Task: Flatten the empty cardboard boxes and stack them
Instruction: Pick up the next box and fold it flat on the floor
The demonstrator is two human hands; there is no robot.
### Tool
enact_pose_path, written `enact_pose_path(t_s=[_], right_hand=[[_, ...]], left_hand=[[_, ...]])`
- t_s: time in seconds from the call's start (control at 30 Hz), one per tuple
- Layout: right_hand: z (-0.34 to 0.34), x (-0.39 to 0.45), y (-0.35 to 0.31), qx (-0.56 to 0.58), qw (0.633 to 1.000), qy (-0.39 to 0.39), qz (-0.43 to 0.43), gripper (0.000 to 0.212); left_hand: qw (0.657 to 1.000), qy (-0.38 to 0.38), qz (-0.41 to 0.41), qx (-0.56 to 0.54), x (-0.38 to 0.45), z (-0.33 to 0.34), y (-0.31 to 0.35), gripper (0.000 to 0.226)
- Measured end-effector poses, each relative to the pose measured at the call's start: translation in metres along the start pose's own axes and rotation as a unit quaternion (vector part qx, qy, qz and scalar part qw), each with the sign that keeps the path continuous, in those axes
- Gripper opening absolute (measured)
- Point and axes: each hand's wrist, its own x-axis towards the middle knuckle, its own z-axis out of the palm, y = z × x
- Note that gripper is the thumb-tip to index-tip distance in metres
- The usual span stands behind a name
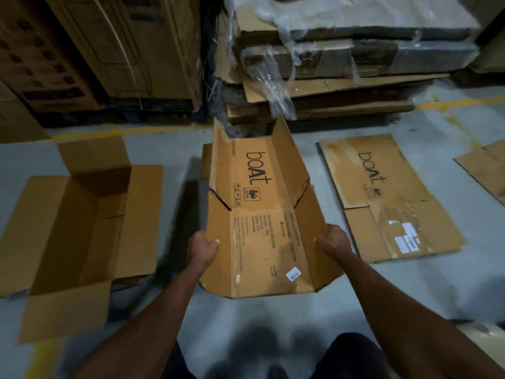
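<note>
I hold a collapsed brown cardboard box (259, 214) printed "boAt" above the floor in front of me, its side flaps tilted up. My left hand (203, 248) grips its left edge. My right hand (334, 240) grips its right edge. To the right, a flattened box (388, 195) with the same print lies flat on the grey floor. On the left stands an open box (82, 228) with its flaps spread wide and its inside empty.
A wrapped stack of flat cardboard sheets (341, 64) sits on a pallet straight ahead. Tall printed cartons (95, 50) stand at the back left. Another flat cardboard piece (486, 168) lies at the far right. Yellow floor lines (123, 131) run across the grey floor.
</note>
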Motion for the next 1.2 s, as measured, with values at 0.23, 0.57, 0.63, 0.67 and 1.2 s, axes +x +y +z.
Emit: enact_pose_path(t_s=[0.23,0.57,0.63,0.67,1.2], right_hand=[[-0.168,-0.087,-0.046,0.016,0.998,-0.01,0.053,0.037],[-0.331,-0.098,-0.063,0.026,0.996,0.029,0.075,0.04],[-0.352,-0.087,-0.06,0.025,0.996,0.036,0.073,0.037],[-0.361,-0.08,-0.057,0.025,0.996,0.04,0.078,0.036],[-0.509,0.058,0.089,0.031,0.991,0.066,0.111,0.045]], left_hand=[[0.999,-0.026,-0.013,0.019,-0.103,-0.059,0.143,0.031],[0.998,-0.057,0.004,0.0,-0.142,-0.029,0.298,0.026],[0.997,-0.072,0.012,-0.001,-0.136,-0.014,0.319,0.026],[0.997,-0.079,0.013,0.002,-0.132,-0.006,0.327,0.026],[0.994,-0.103,0.029,-0.017,-0.112,0.223,0.43,0.027]])
